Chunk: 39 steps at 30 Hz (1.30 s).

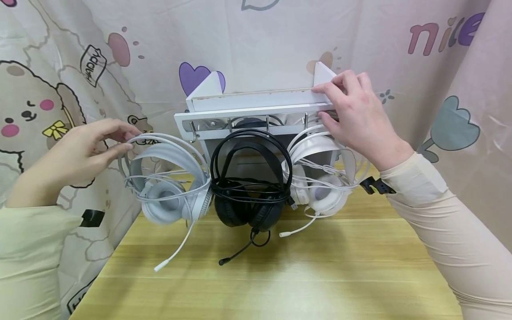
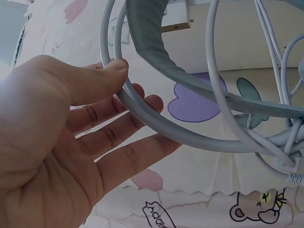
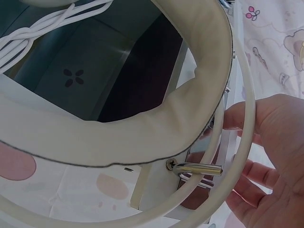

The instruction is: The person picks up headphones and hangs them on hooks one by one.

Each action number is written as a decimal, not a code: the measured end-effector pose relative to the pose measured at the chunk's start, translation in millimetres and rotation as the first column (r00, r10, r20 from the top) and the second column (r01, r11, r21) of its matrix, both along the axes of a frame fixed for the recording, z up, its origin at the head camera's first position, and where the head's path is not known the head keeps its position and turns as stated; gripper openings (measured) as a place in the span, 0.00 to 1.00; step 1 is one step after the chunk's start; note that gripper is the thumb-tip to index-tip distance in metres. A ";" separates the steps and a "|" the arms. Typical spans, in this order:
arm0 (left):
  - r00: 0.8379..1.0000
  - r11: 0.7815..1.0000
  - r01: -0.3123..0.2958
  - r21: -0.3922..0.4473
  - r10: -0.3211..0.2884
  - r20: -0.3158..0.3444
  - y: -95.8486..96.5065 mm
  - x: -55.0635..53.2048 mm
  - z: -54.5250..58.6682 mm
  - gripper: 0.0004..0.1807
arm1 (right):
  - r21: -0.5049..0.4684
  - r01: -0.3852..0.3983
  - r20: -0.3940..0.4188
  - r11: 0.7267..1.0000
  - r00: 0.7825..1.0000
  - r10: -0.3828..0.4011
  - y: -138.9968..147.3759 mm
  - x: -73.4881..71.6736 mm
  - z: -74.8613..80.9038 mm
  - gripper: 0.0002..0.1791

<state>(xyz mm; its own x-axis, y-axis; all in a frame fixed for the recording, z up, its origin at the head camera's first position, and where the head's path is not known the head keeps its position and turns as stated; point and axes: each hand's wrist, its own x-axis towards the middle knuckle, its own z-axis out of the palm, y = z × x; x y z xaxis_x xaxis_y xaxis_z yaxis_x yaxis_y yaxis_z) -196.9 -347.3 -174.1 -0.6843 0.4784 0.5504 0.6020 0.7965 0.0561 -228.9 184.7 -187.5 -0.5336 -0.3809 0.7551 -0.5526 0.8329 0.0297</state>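
Note:
My left hand (image 1: 76, 155) pinches the outer headband tubes of a white headset (image 1: 170, 154) at the rack's left end, its thumb on one side and fingers on the other in the left wrist view. My right hand (image 1: 358, 113) grips the right end of a white wall-shelf-like rack (image 1: 256, 98), fingers on top and thumb lower down. A black headset (image 1: 269, 215) hangs at the rack's middle. Beside my right hand hangs a second white headset (image 1: 310, 149); in the right wrist view its tubes (image 3: 249, 109) pass over a metal hook (image 3: 199, 168).
Metal hooks (image 1: 193, 132) line the rack's front strip. Cables are wound around the headsets, and their microphone booms (image 1: 180, 249) point down toward the wood-grain table (image 1: 280, 284). A printed curtain (image 1: 260, 44) stands behind and at both sides.

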 end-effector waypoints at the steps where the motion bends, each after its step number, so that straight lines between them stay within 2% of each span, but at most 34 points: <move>1: 1.000 1.000 -0.004 0.002 0.004 0.004 0.7 0.2 1.4 0.23 | 0.000 0.000 -0.001 1.000 1.000 0.000 0.1 0.2 -0.1 0.25; 7: 0.999 0.999 -0.028 0.025 0.027 0.033 4.3 -3.1 7.2 0.21 | 0.000 0.003 0.001 1.000 1.000 -0.003 0.9 1.2 -0.4 0.25; 13: 0.997 0.998 -0.028 0.050 0.025 0.069 6.4 -14.5 14.8 0.18 | -0.005 0.004 0.004 1.000 1.000 -0.004 1.6 2.4 0.3 0.25; 16: 0.996 0.998 -0.045 0.034 0.042 0.084 6.7 -21.5 14.6 0.17 | -0.007 0.001 0.005 1.000 1.000 -0.001 1.6 2.8 0.0 0.25; 21: 0.989 0.998 -0.067 0.018 0.064 0.136 3.1 -30.9 1.8 0.17 | -0.008 -0.009 0.001 1.000 1.000 0.009 -0.2 2.6 -0.7 0.25; 26: 0.985 0.996 -0.044 0.082 0.029 0.168 -0.3 -32.9 -12.6 0.18 | -0.011 -0.009 0.000 1.000 1.000 0.009 -2.0 3.0 -0.8 0.24; 34: 0.994 0.991 -0.041 0.125 0.028 0.103 3.8 -26.5 -23.4 0.21 | -0.015 -0.008 -0.002 1.000 1.000 0.008 0.1 4.0 -0.1 0.25; 39: 0.994 0.993 -0.063 0.099 0.054 0.093 7.4 -18.1 -28.8 0.21 | -0.020 -0.020 0.005 1.000 1.000 0.020 1.6 4.6 -1.5 0.26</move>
